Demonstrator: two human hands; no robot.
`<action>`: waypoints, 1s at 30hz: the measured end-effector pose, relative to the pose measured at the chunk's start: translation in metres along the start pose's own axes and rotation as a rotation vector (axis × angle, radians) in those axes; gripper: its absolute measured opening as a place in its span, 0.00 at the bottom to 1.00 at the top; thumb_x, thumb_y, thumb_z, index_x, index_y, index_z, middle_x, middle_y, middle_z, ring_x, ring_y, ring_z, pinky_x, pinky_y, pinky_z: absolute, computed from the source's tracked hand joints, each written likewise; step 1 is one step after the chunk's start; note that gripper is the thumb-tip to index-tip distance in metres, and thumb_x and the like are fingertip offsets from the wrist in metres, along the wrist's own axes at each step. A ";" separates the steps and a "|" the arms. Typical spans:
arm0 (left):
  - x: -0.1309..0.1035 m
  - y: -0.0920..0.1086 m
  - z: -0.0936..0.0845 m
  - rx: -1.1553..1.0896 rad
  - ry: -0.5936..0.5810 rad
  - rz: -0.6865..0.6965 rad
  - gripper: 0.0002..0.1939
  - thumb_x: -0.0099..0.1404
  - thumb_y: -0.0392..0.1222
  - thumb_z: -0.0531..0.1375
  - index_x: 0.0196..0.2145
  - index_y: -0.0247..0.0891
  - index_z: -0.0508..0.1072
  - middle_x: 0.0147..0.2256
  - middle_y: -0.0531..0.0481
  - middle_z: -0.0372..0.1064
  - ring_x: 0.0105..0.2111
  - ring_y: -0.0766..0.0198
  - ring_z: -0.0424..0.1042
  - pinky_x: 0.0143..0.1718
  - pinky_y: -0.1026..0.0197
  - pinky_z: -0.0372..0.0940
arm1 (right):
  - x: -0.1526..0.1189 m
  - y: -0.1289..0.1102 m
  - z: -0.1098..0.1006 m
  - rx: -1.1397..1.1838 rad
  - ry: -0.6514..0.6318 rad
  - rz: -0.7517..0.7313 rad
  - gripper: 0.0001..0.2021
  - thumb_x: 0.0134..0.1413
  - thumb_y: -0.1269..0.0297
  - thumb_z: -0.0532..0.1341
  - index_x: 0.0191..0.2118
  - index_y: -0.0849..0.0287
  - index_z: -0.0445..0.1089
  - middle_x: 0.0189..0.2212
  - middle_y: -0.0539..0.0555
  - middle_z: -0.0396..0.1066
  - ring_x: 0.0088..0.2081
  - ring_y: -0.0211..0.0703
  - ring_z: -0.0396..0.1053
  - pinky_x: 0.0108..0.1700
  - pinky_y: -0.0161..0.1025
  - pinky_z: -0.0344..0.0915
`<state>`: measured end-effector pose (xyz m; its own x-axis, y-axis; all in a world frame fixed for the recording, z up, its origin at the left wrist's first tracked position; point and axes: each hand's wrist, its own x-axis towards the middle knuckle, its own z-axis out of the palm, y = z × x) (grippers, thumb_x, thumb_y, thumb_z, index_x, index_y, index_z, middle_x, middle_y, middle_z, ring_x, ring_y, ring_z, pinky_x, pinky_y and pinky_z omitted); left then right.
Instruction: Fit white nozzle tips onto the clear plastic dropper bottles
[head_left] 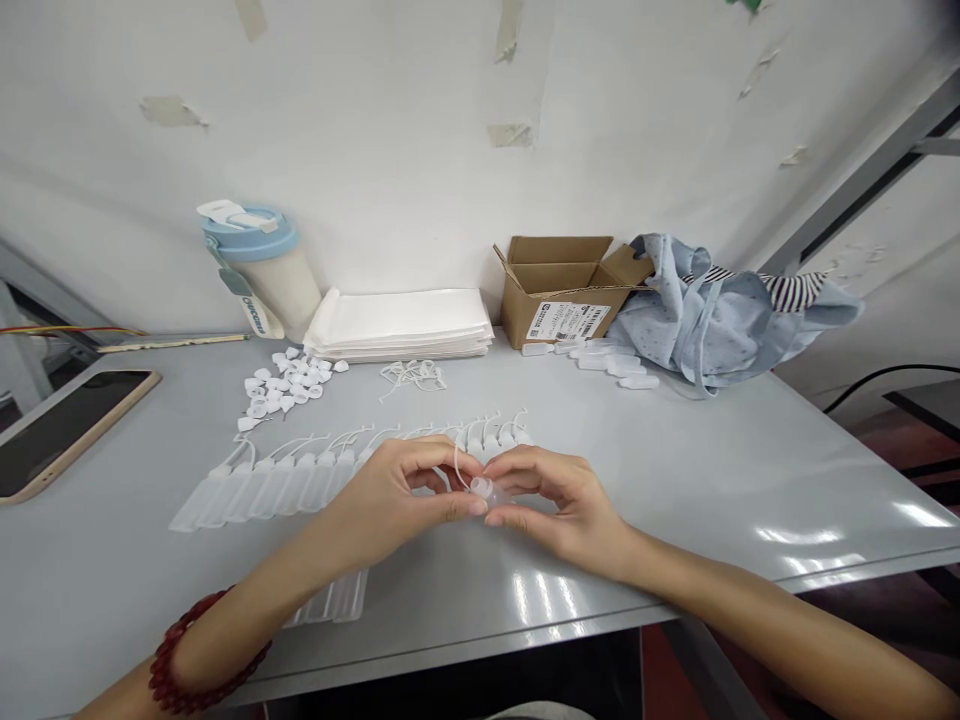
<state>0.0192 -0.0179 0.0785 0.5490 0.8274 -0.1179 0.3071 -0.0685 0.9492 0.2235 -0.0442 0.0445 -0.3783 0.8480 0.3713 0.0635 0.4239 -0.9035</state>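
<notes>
Near the middle of the grey table (645,480), both hands meet at a small translucent bottle (487,490) with a thin white strap looping up from its neck. My left hand (416,485) pinches the neck end and strap between thumb and fingers. My right hand (559,500) is closed on the bottle's body, which its fingers partly hide. A row of similar bottles with straps (277,485) lies left of and behind my left hand. More clear bottles (349,597) lie under my left forearm near the front edge.
Behind are white caps (289,383), loose straps (415,377), a stack of white sheets (401,322), an open cardboard box (562,300), small bottles (607,362) and blue cloth (720,325). A tumbler (274,275) and phone (67,430) are at left.
</notes>
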 end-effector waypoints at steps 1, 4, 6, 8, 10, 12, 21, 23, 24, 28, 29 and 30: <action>0.000 0.000 0.000 0.011 -0.002 0.004 0.09 0.57 0.46 0.66 0.36 0.44 0.79 0.33 0.52 0.71 0.35 0.61 0.70 0.39 0.59 0.67 | 0.000 0.000 0.000 0.013 0.003 0.005 0.15 0.50 0.67 0.68 0.45 0.53 0.72 0.39 0.52 0.76 0.40 0.41 0.76 0.45 0.41 0.76; 0.000 0.000 -0.001 0.079 0.032 0.026 0.09 0.57 0.46 0.66 0.36 0.44 0.79 0.33 0.53 0.72 0.33 0.63 0.70 0.38 0.61 0.67 | 0.002 0.001 -0.001 0.040 0.024 0.021 0.14 0.49 0.68 0.69 0.43 0.53 0.74 0.39 0.52 0.76 0.39 0.40 0.76 0.43 0.40 0.76; 0.000 0.000 -0.003 0.153 0.062 0.037 0.09 0.58 0.46 0.65 0.36 0.44 0.79 0.33 0.53 0.72 0.32 0.64 0.70 0.36 0.62 0.66 | 0.003 0.002 -0.002 0.055 0.042 0.052 0.13 0.48 0.69 0.69 0.42 0.53 0.75 0.38 0.53 0.76 0.38 0.40 0.76 0.43 0.39 0.76; 0.000 0.000 -0.007 0.241 0.069 0.047 0.09 0.59 0.47 0.64 0.36 0.43 0.78 0.34 0.52 0.73 0.31 0.64 0.71 0.34 0.62 0.66 | 0.004 0.003 -0.002 0.069 0.065 0.089 0.13 0.47 0.69 0.70 0.41 0.54 0.75 0.37 0.52 0.76 0.37 0.40 0.76 0.42 0.39 0.76; -0.002 0.001 -0.011 0.335 0.055 0.087 0.08 0.60 0.47 0.63 0.36 0.43 0.78 0.34 0.52 0.73 0.31 0.63 0.71 0.33 0.63 0.66 | 0.004 0.004 -0.002 0.098 0.092 0.128 0.13 0.45 0.69 0.70 0.40 0.55 0.75 0.36 0.52 0.76 0.36 0.40 0.77 0.42 0.39 0.76; -0.004 0.004 -0.014 0.426 0.063 0.179 0.06 0.63 0.45 0.61 0.36 0.43 0.77 0.33 0.52 0.73 0.31 0.64 0.71 0.31 0.64 0.65 | 0.004 0.004 -0.002 0.130 0.120 0.160 0.13 0.44 0.68 0.71 0.39 0.56 0.75 0.35 0.52 0.76 0.36 0.40 0.77 0.41 0.39 0.77; -0.016 0.002 0.011 0.824 0.224 0.595 0.10 0.70 0.35 0.52 0.48 0.37 0.67 0.40 0.45 0.71 0.38 0.63 0.72 0.40 0.63 0.68 | 0.005 -0.002 -0.002 0.244 0.128 0.254 0.13 0.42 0.68 0.72 0.36 0.57 0.71 0.32 0.50 0.75 0.35 0.39 0.76 0.40 0.37 0.75; -0.021 0.000 0.021 0.925 0.292 0.650 0.13 0.70 0.37 0.52 0.51 0.34 0.64 0.42 0.42 0.71 0.41 0.59 0.72 0.39 0.60 0.70 | 0.005 -0.003 -0.001 0.325 0.104 0.324 0.14 0.41 0.69 0.72 0.35 0.57 0.69 0.31 0.49 0.74 0.33 0.38 0.76 0.36 0.36 0.74; -0.023 -0.001 0.025 0.982 0.328 0.683 0.14 0.70 0.37 0.52 0.52 0.31 0.64 0.41 0.40 0.71 0.40 0.57 0.72 0.37 0.59 0.71 | 0.004 -0.003 0.000 0.368 0.087 0.360 0.15 0.41 0.69 0.73 0.35 0.58 0.68 0.30 0.49 0.74 0.32 0.38 0.75 0.35 0.34 0.74; -0.035 -0.004 0.039 1.186 0.410 0.778 0.14 0.67 0.35 0.57 0.49 0.23 0.67 0.37 0.39 0.72 0.37 0.55 0.72 0.34 0.55 0.70 | 0.001 -0.006 0.003 0.504 0.015 0.460 0.17 0.37 0.71 0.74 0.31 0.58 0.65 0.30 0.47 0.72 0.31 0.35 0.75 0.32 0.31 0.71; -0.038 -0.005 0.042 1.220 0.438 0.798 0.15 0.67 0.35 0.58 0.48 0.22 0.68 0.37 0.39 0.72 0.38 0.53 0.71 0.36 0.54 0.70 | 0.000 -0.007 0.004 0.532 -0.006 0.470 0.18 0.37 0.72 0.74 0.31 0.58 0.64 0.30 0.46 0.71 0.31 0.35 0.75 0.32 0.30 0.70; -0.041 -0.007 0.045 1.248 0.463 0.803 0.16 0.66 0.37 0.60 0.48 0.21 0.69 0.38 0.38 0.72 0.40 0.52 0.71 0.39 0.53 0.69 | -0.001 -0.007 0.005 0.557 -0.025 0.477 0.18 0.37 0.73 0.73 0.30 0.58 0.64 0.30 0.46 0.71 0.31 0.35 0.75 0.33 0.30 0.70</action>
<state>0.0295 -0.0759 0.0633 0.6732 0.4253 0.6049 0.6192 -0.7713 -0.1469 0.2187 -0.0496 0.0497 -0.4479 0.8897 -0.0883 -0.2503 -0.2196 -0.9429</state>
